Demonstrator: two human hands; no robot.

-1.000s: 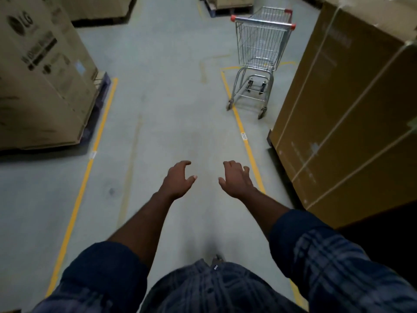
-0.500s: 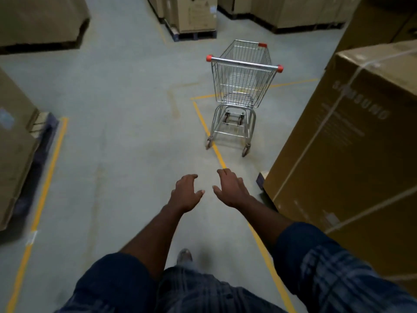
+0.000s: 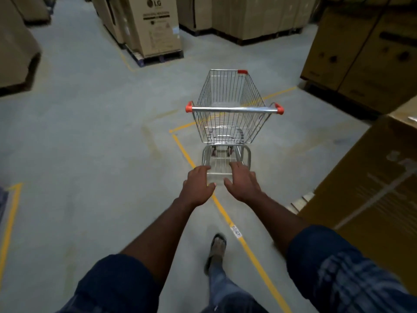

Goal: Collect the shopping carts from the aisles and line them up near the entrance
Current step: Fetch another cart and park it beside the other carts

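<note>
A silver wire shopping cart (image 3: 230, 114) with red caps on its handle bar stands on the grey floor ahead of me, its handle facing me. The basket holds nothing. My left hand (image 3: 197, 186) and my right hand (image 3: 243, 182) are stretched out side by side, fingers spread, palms down. Both hover below and short of the handle, in front of the cart's lower frame, touching nothing.
Large cardboard boxes on pallets line the aisle: an LG box (image 3: 158, 26) at the back, stacks at the right (image 3: 361, 48) and a big box close on my right (image 3: 372, 195). Yellow floor lines (image 3: 225, 213) run under the cart. My foot (image 3: 217, 247) is mid-step.
I have walked closer: the cart has grown larger and sits nearer my hands. Both hands stay outstretched and holding nothing.
</note>
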